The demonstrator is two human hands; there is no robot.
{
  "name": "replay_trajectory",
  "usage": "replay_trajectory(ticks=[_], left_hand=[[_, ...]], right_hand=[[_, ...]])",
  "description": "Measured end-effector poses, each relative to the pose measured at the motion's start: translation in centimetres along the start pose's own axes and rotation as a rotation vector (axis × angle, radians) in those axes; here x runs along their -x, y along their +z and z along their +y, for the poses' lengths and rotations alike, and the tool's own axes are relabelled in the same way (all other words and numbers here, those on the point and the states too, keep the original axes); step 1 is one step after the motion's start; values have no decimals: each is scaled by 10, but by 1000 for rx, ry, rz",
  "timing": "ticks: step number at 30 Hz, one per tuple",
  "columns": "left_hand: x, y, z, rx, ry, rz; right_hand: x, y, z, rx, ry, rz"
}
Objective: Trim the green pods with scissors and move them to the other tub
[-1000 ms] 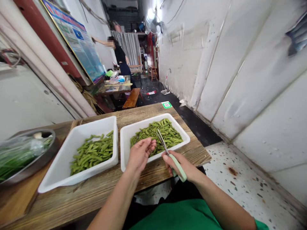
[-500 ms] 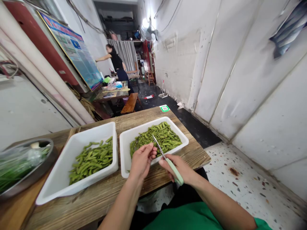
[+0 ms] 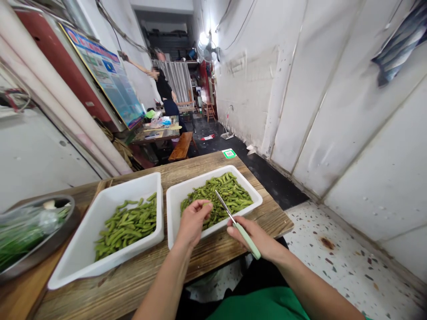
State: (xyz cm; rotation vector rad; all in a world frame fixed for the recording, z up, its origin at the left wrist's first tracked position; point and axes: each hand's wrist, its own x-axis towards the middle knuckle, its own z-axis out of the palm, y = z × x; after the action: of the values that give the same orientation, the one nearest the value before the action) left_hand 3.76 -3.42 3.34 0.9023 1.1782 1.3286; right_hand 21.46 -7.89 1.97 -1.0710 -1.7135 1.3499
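In the head view, an edamame pod (image 3: 206, 205), mostly hidden, is pinched in the left hand (image 3: 194, 221) over the right-hand white tub (image 3: 176, 202); scissors (image 3: 224, 205), blades together, are gripped by the right hand (image 3: 254, 234). Trimming seems underway; parted blades at the pod's end are called for.

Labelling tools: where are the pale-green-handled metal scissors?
Head view, right of centre: the scissors are in the right hand, blades over the right white plastic tray of green pods.
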Motion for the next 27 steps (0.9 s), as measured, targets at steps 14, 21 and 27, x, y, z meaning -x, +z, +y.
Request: replay_trajectory(ticks=[14,21,27], left_hand=[[0,-22,3,-540,172,-144],[5,-20,8,-587,228,-197],[7,-20,10,-605,231,-253]], right_hand=[[-1,-5,3,263,-7,26],[-1,-7,2,245,-14,-19],[-3,-8,4,242,-23,-28]])
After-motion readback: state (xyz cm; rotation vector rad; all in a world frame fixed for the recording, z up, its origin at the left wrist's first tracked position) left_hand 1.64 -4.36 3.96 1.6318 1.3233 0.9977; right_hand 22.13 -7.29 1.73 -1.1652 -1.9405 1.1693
